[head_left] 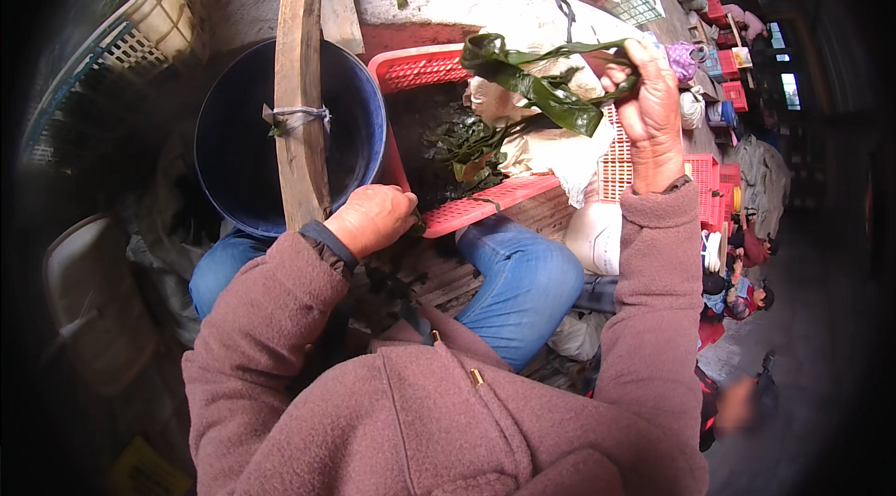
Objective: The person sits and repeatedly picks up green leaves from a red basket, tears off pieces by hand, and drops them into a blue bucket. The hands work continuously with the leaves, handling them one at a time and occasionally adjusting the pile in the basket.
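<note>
Our right hand point(651, 109) pinches the green leaf point(565, 110), in the upper right of the frame. It looks wet, so it could slip, or snag on the red basket point(495, 201) and rip. Our left hand point(375, 216) curls near mid-frame; we can't tell if it holds anything.

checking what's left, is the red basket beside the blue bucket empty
Not empty: dark green leaves lie inside the red basket. How deep they go is unclear from this angle.

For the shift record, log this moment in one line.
right hand: holding green leaves | left hand: beside red basket | plank: across blue bucket
</note>
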Tool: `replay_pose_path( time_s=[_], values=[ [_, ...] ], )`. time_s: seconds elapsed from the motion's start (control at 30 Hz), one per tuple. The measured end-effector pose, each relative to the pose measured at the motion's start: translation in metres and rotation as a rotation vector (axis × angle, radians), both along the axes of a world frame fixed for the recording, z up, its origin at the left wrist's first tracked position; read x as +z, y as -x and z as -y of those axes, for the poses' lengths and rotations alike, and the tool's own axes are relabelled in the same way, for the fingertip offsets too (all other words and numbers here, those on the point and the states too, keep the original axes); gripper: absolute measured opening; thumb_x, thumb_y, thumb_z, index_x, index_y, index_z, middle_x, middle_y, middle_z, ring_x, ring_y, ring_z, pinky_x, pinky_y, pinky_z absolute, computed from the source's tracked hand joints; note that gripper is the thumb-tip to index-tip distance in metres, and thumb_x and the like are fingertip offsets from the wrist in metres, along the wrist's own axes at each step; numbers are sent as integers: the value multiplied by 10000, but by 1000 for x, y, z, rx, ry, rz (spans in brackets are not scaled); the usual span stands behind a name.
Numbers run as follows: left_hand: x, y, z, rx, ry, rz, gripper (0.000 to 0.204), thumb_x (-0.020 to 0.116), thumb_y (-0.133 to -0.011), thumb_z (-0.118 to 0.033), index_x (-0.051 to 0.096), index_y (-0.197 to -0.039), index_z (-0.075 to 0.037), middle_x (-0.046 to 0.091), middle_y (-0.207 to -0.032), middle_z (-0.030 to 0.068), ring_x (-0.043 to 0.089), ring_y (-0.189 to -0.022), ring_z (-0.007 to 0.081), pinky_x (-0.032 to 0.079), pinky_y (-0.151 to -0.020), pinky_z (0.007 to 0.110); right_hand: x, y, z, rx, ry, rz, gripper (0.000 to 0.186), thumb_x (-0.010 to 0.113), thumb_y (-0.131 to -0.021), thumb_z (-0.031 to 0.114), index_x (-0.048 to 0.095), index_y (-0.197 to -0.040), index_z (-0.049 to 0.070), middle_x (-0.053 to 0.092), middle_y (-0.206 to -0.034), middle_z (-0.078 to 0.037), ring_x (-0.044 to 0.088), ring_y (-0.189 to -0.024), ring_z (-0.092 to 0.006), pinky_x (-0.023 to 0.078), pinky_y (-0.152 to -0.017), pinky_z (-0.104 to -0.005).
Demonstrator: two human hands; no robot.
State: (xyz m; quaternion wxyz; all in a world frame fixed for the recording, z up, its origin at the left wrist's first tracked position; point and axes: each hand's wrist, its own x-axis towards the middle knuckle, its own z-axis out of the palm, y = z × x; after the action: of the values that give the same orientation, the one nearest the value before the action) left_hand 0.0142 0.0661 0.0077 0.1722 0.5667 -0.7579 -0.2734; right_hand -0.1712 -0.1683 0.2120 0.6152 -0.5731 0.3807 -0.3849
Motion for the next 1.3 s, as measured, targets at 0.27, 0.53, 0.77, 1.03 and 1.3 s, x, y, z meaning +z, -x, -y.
replay_pose_path(
  time_s=[0.27, 0.53, 0.77, 1.03, 1.3],
  values=[
    [-2, 0, 3, -16, 2, 8, 203, 625, -820, -220, 634, -924, -46, 644, -765, 141, 643, -771, 316, 517, -675, 408, 36, 2, 5, -38, 393, 34, 149, 614, -922, 197, 575, -947, 56, 540, -715, 4, 505, -562, -58, 459, -478, -207],
    [3, 1, 10, 24, -21, -38, 218, 613, -832, -222, 642, -954, -44, 652, -782, 149, 644, -783, 321, 519, -687, 407, -5, 6, -5, 35, 129, -210, 187, 645, -900, 182, 622, -991, 20, 552, -696, 11, 435, -486, -42, 343, -418, -186],
    [10, 3, 28, 126, -101, -351, 300, 602, -874, -216, 621, -1085, -4, 670, -901, 184, 656, -794, 308, 522, -683, 381, 30, 2, -24, 116, 8, -156, 189, 525, -969, 198, 531, -1116, 80, 569, -768, -30, 361, -472, -39, 328, -425, -181],
    [28, 12, 43, 224, -209, -952, 402, 490, -978, -291, 547, -1223, 23, 653, -1081, 106, 597, -1004, 156, 469, -855, 279, 33, 1, -54, 218, -12, -65, 238, 543, -959, 226, 565, -1095, 31, 612, -753, -60, 477, -513, -94, 412, -475, -231],
    [33, 10, 56, 409, -752, -1795, 680, 317, -952, -605, 557, -1214, -25, 615, -1191, 103, 578, -1056, 192, 417, -951, 355, -10, 9, -94, 407, -108, -19, 359, 560, -936, 212, 529, -1239, 23, 628, -946, -103, 582, -741, -158, 475, -635, -285]
  ],
)
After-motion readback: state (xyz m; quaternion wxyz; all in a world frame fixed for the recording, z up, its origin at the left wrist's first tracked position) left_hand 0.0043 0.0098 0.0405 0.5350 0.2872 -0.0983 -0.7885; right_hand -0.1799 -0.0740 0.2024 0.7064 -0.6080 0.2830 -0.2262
